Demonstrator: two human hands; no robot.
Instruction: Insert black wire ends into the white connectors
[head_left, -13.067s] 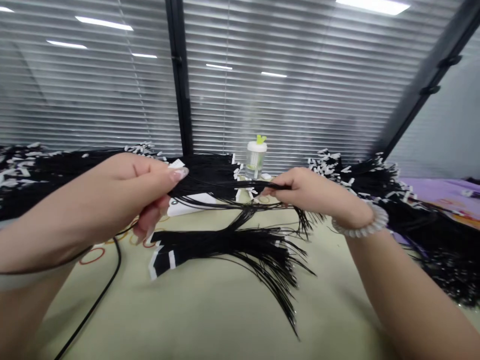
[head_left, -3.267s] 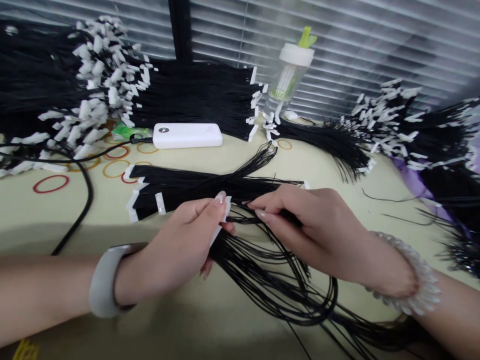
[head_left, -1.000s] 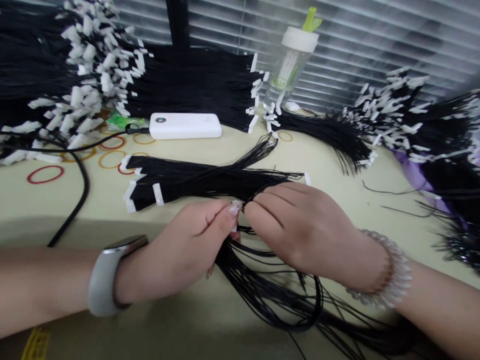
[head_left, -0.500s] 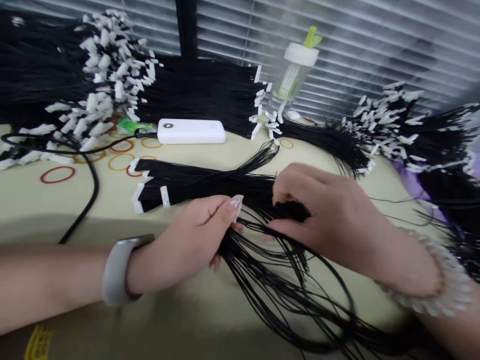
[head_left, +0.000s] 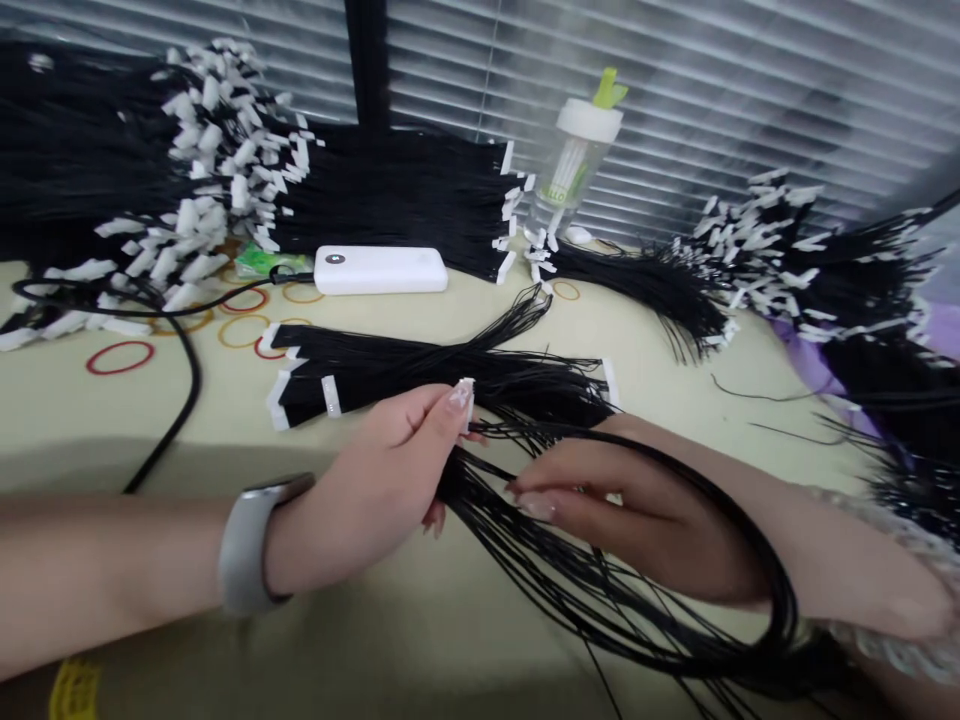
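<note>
My left hand (head_left: 390,450) is closed round a bundle of thin black wires (head_left: 517,580), which fans out and loops to the lower right. Under its thumb shows the edge of a white connector (head_left: 470,405). My right hand (head_left: 622,510) reaches inside the wire loop, its thumb and fingertips pinched together on black wires; how many is unclear. Thicker strands of the loop pass over the back of this hand. Just behind both hands, a flat black wire bundle (head_left: 390,365) with white connectors at its ends lies on the table.
Large stacks of black wires with white connectors (head_left: 240,150) line the back and right. A white power bank (head_left: 381,270) with a black cable (head_left: 187,400) lies mid-table. Behind it stands a clear bottle (head_left: 574,165). Rubber bands (head_left: 120,345) are scattered at left.
My right hand has moved down and forward into the wire loop, and its fingers have come together. Wires now lie over its back. My left hand keeps its grip, almost still.
</note>
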